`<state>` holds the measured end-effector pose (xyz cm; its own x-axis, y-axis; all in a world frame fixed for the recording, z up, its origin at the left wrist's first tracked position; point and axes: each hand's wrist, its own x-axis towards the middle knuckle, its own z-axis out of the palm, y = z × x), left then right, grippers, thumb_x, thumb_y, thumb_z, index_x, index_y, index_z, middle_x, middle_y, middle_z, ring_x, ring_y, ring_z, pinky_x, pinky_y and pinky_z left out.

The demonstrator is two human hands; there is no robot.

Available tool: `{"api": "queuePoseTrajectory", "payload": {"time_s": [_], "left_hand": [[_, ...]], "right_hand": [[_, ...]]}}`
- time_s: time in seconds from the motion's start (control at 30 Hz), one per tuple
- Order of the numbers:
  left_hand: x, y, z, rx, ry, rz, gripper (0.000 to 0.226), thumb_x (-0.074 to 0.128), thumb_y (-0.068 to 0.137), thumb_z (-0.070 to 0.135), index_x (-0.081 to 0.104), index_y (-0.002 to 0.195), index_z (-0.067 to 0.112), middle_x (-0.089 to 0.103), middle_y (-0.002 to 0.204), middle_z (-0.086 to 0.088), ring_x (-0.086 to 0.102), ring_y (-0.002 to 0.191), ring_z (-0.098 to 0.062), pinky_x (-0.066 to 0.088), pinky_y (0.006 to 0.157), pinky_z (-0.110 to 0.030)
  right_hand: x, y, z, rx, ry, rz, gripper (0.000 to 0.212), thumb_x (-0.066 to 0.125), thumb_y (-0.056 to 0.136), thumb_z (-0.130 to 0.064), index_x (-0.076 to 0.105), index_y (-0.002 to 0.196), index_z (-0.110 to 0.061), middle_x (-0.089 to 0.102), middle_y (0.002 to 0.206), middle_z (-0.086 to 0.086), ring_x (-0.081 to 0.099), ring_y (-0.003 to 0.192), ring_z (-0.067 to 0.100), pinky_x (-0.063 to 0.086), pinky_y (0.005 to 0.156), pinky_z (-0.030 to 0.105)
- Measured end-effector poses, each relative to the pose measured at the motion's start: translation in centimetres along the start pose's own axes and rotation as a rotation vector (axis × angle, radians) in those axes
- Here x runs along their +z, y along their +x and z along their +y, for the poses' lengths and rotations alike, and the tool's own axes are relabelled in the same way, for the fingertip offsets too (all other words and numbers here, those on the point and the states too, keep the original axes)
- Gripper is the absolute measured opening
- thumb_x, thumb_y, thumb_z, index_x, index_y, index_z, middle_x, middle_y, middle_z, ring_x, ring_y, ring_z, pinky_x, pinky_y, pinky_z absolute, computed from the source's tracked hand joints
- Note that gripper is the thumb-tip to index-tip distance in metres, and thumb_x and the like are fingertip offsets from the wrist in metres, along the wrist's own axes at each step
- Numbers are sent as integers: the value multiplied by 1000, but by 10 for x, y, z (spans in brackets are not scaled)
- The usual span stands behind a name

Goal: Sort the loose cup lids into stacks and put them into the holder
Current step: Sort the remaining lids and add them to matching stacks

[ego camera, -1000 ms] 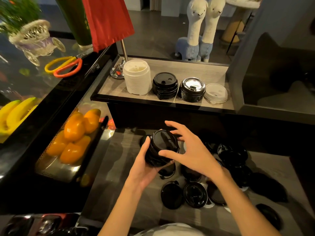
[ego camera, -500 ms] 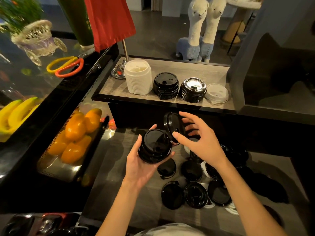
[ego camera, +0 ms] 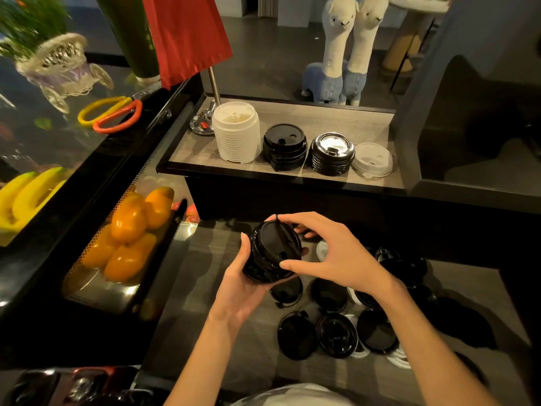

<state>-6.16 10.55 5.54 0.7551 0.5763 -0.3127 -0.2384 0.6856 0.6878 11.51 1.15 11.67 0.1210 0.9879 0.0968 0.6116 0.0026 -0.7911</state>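
Observation:
My left hand (ego camera: 237, 284) cups a short stack of black lids (ego camera: 270, 250) from below, above the lower counter. My right hand (ego camera: 336, 253) pinches the rim of the top lid between thumb and fingers, seated on that stack. Several loose black lids (ego camera: 336, 335) and a few white ones (ego camera: 322, 250) lie scattered on the counter under and right of my hands. On the raised shelf (ego camera: 292, 115) stand a tall white lid stack (ego camera: 236, 131), a black stack (ego camera: 284, 146), a black stack with a shiny top (ego camera: 332, 153) and a white lid (ego camera: 372, 159).
A tray of orange fruit (ego camera: 131, 230) sits to the left behind a perforated panel. Bananas (ego camera: 26, 194) and scissors (ego camera: 112, 112) lie on the glass case. A red flag on a pole (ego camera: 187, 33) stands at the shelf's left end. A dark wall (ego camera: 468, 118) rises on the right.
My right hand has brought a single black lid down from beside the stack and set it on top. The left hand has turned the stack slightly and kept hold.

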Motion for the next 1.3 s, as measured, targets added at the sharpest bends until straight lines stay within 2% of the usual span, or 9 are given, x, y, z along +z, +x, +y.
{"api": "queuePoseTrajectory", "payload": {"time_s": [0.2, 0.47, 0.57, 0.67, 0.8, 0.93, 1.07, 1.13, 1.3], "left_hand": [[-1, 2, 0, -6, 44, -6, 67, 36, 99, 59, 40, 156, 24, 53, 150, -17, 53, 137, -41, 51, 106, -48], [5, 5, 13, 34, 206, -13, 103, 72, 71, 77, 47, 149, 16, 60, 143, -17, 58, 133, -35, 49, 108, -55], [14, 9, 23, 45, 194, -3, 80, 55, 81, 73, 56, 139, 18, 69, 132, -12, 65, 125, -30, 58, 96, -49], [24, 17, 34, 17, 178, -1, 71, 34, 89, 68, 60, 135, 20, 72, 127, -11, 67, 122, -29, 56, 98, -55], [40, 30, 48, -1, 149, -4, 77, 30, 90, 72, 61, 135, 17, 71, 128, -16, 67, 121, -32, 52, 100, -61], [58, 40, 66, 21, 88, 13, 70, 25, 96, 68, 65, 123, 17, 75, 118, -16, 73, 109, -33, 60, 88, -58], [67, 47, 80, 81, 47, 20, 62, 24, 103, 62, 66, 124, 21, 74, 122, -15, 70, 114, -37, 58, 89, -62], [65, 53, 88, 113, 62, 41, 55, 26, 107, 55, 64, 128, 20, 73, 123, -14, 71, 113, -37, 60, 87, -58], [54, 68, 98, 167, 163, 196, 55, 28, 110, 49, 67, 122, 12, 74, 120, -15, 73, 106, -39, 62, 67, -41]], "right_hand": [[-1, 1, 4, -7, 17, -16, 71, 85, 83, -37, 52, 145, -42, 54, 138, -23, 52, 130, 2, 47, 107, 23], [-9, 10, 6, 58, 85, -57, 75, 90, 78, -36, 51, 141, -41, 60, 135, -22, 54, 130, -1, 48, 112, 36], [-12, 15, 6, 83, 97, -44, 74, 89, 78, -37, 51, 141, -39, 61, 136, -21, 54, 130, -3, 48, 111, 35], [-17, 24, 4, 99, 98, 0, 72, 89, 76, -39, 52, 138, -40, 62, 135, -20, 55, 128, -4, 53, 100, 28], [-28, 35, -2, 116, 142, 55, 69, 91, 76, -36, 54, 134, -42, 65, 131, -18, 59, 123, -2, 54, 83, 22], [-42, 45, -9, 109, 156, 92, 67, 91, 76, -37, 56, 132, -43, 66, 130, -16, 61, 122, 1, 56, 84, 27], [-60, 63, -21, 110, 162, 101, 66, 91, 74, -39, 58, 131, -43, 67, 128, -17, 62, 118, -1, 50, 80, 16], [-74, 79, -28, 110, 129, 126, 66, 90, 73, -41, 59, 131, -42, 66, 128, -16, 62, 118, 0, 50, 86, 15], [-112, 128, -29, 160, -70, 154, 71, 89, 73, -48, 58, 135, -35, 63, 131, -11, 60, 120, 9, 52, 103, 36]]}}
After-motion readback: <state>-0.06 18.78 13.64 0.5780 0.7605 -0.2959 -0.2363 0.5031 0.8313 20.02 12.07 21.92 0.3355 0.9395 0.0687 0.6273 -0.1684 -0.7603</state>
